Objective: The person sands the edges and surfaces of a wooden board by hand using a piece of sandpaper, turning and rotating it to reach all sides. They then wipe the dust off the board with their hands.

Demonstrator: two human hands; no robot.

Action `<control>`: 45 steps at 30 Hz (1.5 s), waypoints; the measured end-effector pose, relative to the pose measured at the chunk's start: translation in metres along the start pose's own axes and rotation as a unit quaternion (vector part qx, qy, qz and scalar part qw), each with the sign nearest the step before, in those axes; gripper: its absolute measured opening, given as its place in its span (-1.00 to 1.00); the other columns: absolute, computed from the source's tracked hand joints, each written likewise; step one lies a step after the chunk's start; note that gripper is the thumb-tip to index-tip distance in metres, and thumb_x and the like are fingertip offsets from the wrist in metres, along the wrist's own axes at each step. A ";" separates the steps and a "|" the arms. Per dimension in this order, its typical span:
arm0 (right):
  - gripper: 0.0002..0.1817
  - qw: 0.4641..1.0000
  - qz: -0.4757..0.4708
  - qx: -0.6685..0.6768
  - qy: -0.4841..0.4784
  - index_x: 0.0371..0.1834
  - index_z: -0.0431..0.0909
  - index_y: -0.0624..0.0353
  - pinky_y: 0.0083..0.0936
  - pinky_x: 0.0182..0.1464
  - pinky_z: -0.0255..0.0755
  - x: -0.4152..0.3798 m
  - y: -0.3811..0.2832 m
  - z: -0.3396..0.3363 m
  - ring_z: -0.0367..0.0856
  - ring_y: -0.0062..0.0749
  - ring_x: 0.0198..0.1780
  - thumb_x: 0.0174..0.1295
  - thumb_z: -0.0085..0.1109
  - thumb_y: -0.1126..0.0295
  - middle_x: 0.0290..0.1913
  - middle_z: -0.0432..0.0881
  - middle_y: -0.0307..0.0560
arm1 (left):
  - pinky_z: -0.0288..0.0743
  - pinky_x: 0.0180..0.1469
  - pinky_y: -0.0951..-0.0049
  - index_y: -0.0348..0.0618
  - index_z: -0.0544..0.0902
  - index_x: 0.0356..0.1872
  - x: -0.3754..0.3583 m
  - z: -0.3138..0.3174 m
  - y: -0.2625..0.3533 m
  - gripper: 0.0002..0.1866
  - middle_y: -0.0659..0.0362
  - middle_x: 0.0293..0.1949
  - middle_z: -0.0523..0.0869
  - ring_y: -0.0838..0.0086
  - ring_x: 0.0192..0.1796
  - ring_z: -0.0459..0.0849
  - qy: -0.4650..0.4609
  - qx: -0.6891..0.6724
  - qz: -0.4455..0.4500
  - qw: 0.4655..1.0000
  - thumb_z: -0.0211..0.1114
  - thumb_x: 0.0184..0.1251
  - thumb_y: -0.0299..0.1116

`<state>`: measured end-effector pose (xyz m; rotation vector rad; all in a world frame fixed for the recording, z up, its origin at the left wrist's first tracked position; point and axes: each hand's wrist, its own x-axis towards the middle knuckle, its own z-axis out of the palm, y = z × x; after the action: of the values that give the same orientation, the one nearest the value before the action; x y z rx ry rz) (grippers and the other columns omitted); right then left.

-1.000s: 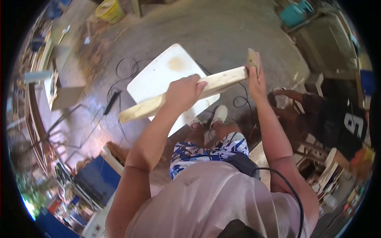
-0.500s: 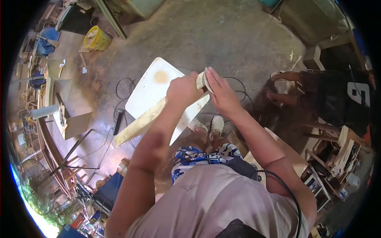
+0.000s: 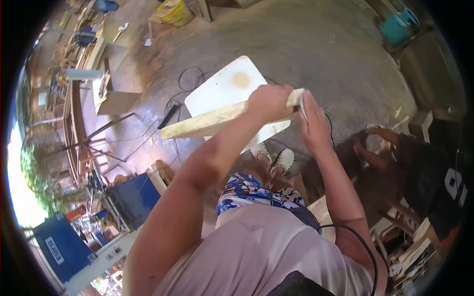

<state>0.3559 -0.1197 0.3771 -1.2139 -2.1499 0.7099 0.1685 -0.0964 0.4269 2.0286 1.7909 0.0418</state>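
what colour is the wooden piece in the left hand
The wooden piece is a pale, creamy yellow; it shows best in the head view.

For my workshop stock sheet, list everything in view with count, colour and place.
Wooden piece: 1, pale yellow, centre
Thin sheet: 1, pale, at the wood's right end
Tabletop: 1, white, beneath the wood
Block: 1, black, floor, left of tabletop
Cables: several, black, floor
Bucket: 1, yellow, upper left
Cylinder: 1, teal, upper right
Panels: 2, blue, lower left
Co-worker: 1, dark shirt, right
Edge clutter: too small to count
Shoes: 2, white, below tabletop
Shorts: 1, blue-and-white patterned, lower centre
Left hand: 1, gripping the wood
Right hand: 1, holding the sheet
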 end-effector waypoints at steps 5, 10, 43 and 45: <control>-0.39 1.000 0.000 0.016 -0.002 0.55 0.23 0.21 -0.09 0.39 0.31 0.016 -0.011 0.007 0.40 0.19 0.39 0.44 0.02 0.37 0.51 0.33 0.18 | 0.66 -0.13 0.06 -0.05 0.64 -0.09 -0.006 -0.001 -0.004 -0.53 0.00 -0.32 0.81 0.05 -0.22 0.80 -0.015 0.017 -0.003 1.000 0.38 0.15 0.09; -0.41 0.999 -0.042 -0.024 0.014 0.53 0.26 0.22 -0.12 0.34 0.37 -0.002 -0.003 -0.001 0.43 0.16 0.36 0.45 0.05 0.36 0.50 0.35 0.17 | 0.66 -0.13 0.06 -0.06 0.63 -0.08 -0.010 -0.001 0.001 -0.54 -0.02 -0.30 0.80 0.05 -0.19 0.79 -0.028 0.009 -0.003 1.000 0.38 0.15 0.06; -0.39 0.999 -0.012 0.011 0.031 0.53 0.26 0.18 -0.11 0.28 0.43 0.012 -0.001 0.009 0.47 0.14 0.27 0.43 0.08 0.29 0.49 0.38 0.06 | 0.64 -0.14 0.04 -0.02 0.68 -0.13 -0.010 0.003 0.009 -0.61 -0.03 -0.34 0.79 0.02 -0.22 0.78 -0.014 0.023 -0.033 0.999 0.38 0.09 -0.02; -0.40 0.999 -0.018 0.010 0.040 0.51 0.28 0.20 -0.13 0.29 0.42 -0.003 0.000 0.009 0.47 0.13 0.27 0.43 0.08 0.29 0.48 0.39 0.06 | 0.64 -0.14 0.04 -0.02 0.66 -0.14 -0.010 0.005 0.010 -0.63 -0.03 -0.36 0.79 0.01 -0.22 0.78 0.006 0.026 -0.027 0.999 0.37 0.08 -0.06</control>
<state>0.3510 -0.1240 0.3701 -1.1716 -2.0880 0.6549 0.1777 -0.1080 0.4285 2.0186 1.8716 -0.0095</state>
